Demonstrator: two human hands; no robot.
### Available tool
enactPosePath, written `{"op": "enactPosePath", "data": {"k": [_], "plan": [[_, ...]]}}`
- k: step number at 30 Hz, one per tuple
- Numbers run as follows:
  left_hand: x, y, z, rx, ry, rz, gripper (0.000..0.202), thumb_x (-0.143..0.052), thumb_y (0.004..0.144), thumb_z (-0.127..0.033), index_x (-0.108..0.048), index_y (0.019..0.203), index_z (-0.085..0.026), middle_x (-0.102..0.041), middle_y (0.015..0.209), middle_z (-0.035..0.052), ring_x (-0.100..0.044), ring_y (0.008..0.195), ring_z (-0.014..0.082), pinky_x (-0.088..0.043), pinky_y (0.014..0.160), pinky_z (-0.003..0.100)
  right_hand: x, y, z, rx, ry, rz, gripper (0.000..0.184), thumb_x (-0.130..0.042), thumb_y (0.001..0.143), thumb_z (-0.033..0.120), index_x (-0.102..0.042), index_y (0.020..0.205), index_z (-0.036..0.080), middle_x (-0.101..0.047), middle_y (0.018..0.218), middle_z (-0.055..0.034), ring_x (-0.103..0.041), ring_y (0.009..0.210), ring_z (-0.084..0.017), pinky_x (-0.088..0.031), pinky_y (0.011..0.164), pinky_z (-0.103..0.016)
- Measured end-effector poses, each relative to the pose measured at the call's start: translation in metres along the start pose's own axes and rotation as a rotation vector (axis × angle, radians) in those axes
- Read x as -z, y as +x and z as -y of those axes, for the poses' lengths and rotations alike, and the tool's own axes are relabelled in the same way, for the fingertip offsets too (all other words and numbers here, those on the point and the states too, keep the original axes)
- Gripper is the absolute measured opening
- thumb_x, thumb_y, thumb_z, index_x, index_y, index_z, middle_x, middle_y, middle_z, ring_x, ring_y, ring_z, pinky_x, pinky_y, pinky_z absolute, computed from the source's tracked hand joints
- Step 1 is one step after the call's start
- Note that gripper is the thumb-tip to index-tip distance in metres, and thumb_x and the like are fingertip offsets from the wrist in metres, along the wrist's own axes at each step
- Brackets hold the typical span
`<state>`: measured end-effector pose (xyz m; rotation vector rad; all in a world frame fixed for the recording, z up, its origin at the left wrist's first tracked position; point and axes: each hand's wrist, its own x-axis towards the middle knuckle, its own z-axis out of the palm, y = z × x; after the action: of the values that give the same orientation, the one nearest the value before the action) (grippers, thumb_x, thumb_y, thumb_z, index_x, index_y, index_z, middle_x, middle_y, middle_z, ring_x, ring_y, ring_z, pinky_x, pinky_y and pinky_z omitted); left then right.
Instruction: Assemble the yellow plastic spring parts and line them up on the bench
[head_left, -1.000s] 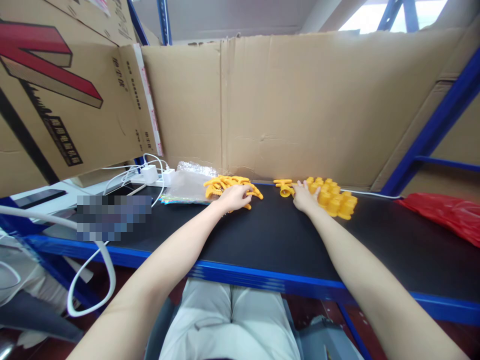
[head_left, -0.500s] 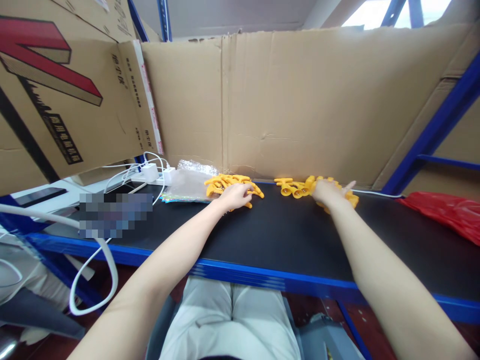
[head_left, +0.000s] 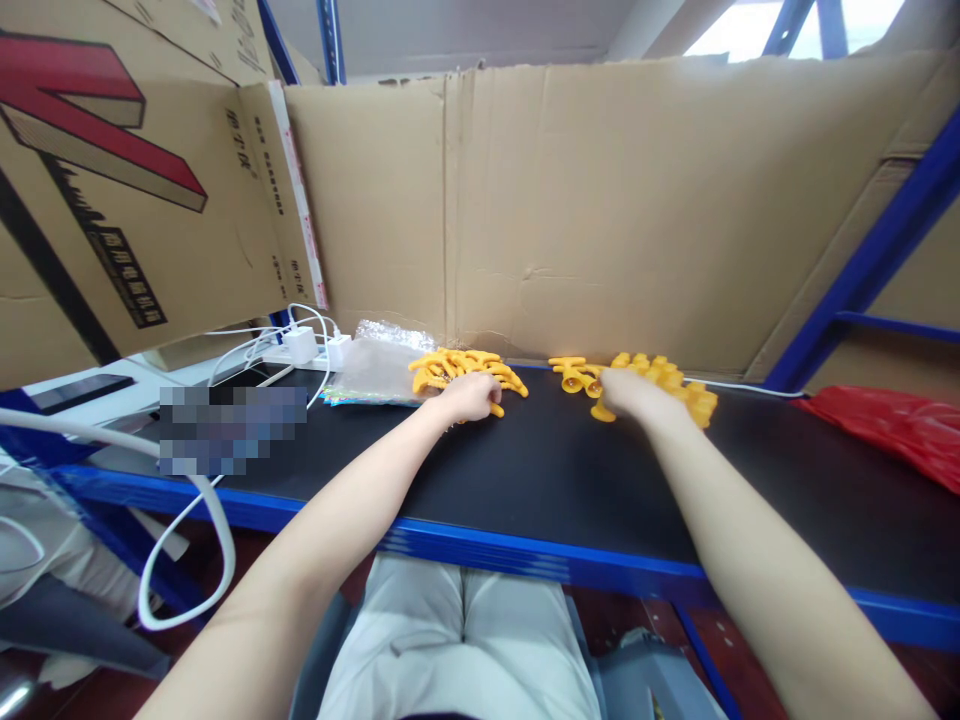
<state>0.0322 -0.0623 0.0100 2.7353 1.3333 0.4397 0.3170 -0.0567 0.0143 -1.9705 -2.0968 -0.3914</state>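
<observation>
My left hand [head_left: 474, 397] is closed at the front of a pile of curved, branching yellow plastic pieces [head_left: 442, 370]. One yellow end [head_left: 496, 410] sticks out below its fingers; how much of that piece they grip is hidden. Further right, my right hand [head_left: 637, 398] is closed on a yellow plastic piece with a rounded end [head_left: 602, 412], its upper part covered by the fingers. Just behind that hand lie a few yellow pieces with round cups [head_left: 576, 383]. A row of blocky yellow parts [head_left: 660, 372] lies behind and to the right of the same hand.
Clear plastic bags [head_left: 375, 368] lie left of the curved pile, near white chargers [head_left: 300, 345] and cables. A red plastic bag [head_left: 885, 425] rests at the right. Cardboard [head_left: 600, 220] walls the back of the black shelf [head_left: 540, 470], which has a blue front edge [head_left: 555, 560].
My right hand has moved left and slightly toward me off the blocky yellow parts, and a yellow piece now shows below its fingers. The fingers of my left hand have curled in slightly.
</observation>
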Motion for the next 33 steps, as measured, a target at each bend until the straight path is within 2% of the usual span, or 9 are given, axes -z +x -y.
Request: {"op": "enactPosePath", "data": {"k": [2, 3, 7, 10, 14, 19, 28, 33], "plan": [[0.000, 0.000, 0.000, -0.015, 0.016, 0.022, 0.024, -0.054, 0.069, -0.009, -0.067, 0.086, -0.020, -0.066, 0.096, 0.0047, -0.060, 0.090, 0.0216, -0.047, 0.079, 0.033, 0.007, -0.005, 0.015, 0.054, -0.001, 0.195, 0.024, -0.060, 0.075, 0.028, -0.069, 0.094, 0.018, -0.067, 0.084, -0.0170, -0.061, 0.089, -0.037, -0.042, 0.081, -0.050], [-0.001, 0.000, 0.001, -0.028, 0.019, 0.026, 0.026, -0.053, 0.068, -0.008, -0.067, 0.086, -0.021, -0.066, 0.096, 0.0048, -0.059, 0.092, 0.0218, -0.047, 0.080, 0.033, 0.011, -0.008, 0.023, 0.062, -0.002, 0.246, 0.021, -0.059, 0.075, 0.025, -0.069, 0.093, 0.019, -0.067, 0.085, -0.0144, -0.062, 0.085, -0.034, -0.044, 0.079, -0.046], [-0.006, 0.002, 0.004, -0.099, -0.006, 0.014, 0.030, -0.051, 0.069, -0.004, -0.067, 0.088, -0.019, -0.065, 0.099, 0.0066, -0.057, 0.099, 0.0219, -0.044, 0.087, 0.033, 0.021, -0.018, 0.052, 0.150, 0.075, 0.343, 0.030, -0.054, 0.076, 0.015, -0.066, 0.103, 0.020, -0.068, 0.097, -0.0085, -0.062, 0.089, -0.024, -0.045, 0.077, -0.032], [-0.010, 0.004, 0.006, -0.122, -0.031, 0.002, 0.027, -0.048, 0.071, -0.005, -0.067, 0.086, -0.018, -0.065, 0.100, 0.0075, -0.058, 0.097, 0.0207, -0.044, 0.088, 0.032, 0.018, -0.021, 0.065, 0.215, 0.069, 0.320, 0.030, -0.055, 0.077, 0.014, -0.064, 0.106, 0.017, -0.065, 0.103, -0.0106, -0.062, 0.090, -0.021, -0.045, 0.076, -0.028], [-0.010, 0.004, 0.006, -0.115, -0.036, 0.003, 0.028, -0.047, 0.070, -0.005, -0.066, 0.087, -0.017, -0.065, 0.102, 0.0077, -0.058, 0.097, 0.0207, -0.045, 0.087, 0.032, 0.012, -0.021, 0.072, 0.266, 0.072, 0.262, 0.029, -0.054, 0.080, 0.017, -0.063, 0.108, 0.017, -0.061, 0.109, -0.0116, -0.060, 0.092, -0.020, -0.045, 0.078, -0.026], [-0.006, 0.001, 0.001, -0.106, -0.062, 0.002, 0.027, -0.045, 0.072, -0.008, -0.066, 0.087, -0.016, -0.066, 0.102, 0.0083, -0.060, 0.094, 0.0212, -0.045, 0.085, 0.032, 0.011, -0.021, 0.073, 0.266, 0.072, 0.272, 0.031, -0.052, 0.082, 0.022, -0.062, 0.111, 0.015, -0.059, 0.110, -0.0120, -0.060, 0.094, -0.020, -0.044, 0.081, -0.027], [-0.004, 0.002, 0.004, -0.054, -0.114, 0.042, 0.019, -0.050, 0.074, -0.020, -0.066, 0.084, -0.017, -0.067, 0.101, 0.0065, -0.060, 0.094, 0.0222, -0.046, 0.082, 0.031, 0.016, -0.021, 0.075, 0.280, 0.084, 0.304, 0.033, -0.052, 0.083, 0.020, -0.060, 0.114, 0.012, -0.057, 0.115, -0.0140, -0.058, 0.099, -0.022, -0.042, 0.085, -0.028], [-0.007, 0.004, 0.007, -0.087, -0.048, 0.002, 0.017, -0.054, 0.072, -0.020, -0.064, 0.086, -0.018, -0.066, 0.095, 0.0061, -0.060, 0.090, 0.0215, -0.047, 0.080, 0.031, 0.014, -0.021, 0.075, 0.280, 0.080, 0.305, 0.035, -0.051, 0.083, 0.019, -0.059, 0.116, 0.012, -0.056, 0.115, -0.0144, -0.058, 0.098, -0.023, -0.042, 0.085, -0.028]]}}
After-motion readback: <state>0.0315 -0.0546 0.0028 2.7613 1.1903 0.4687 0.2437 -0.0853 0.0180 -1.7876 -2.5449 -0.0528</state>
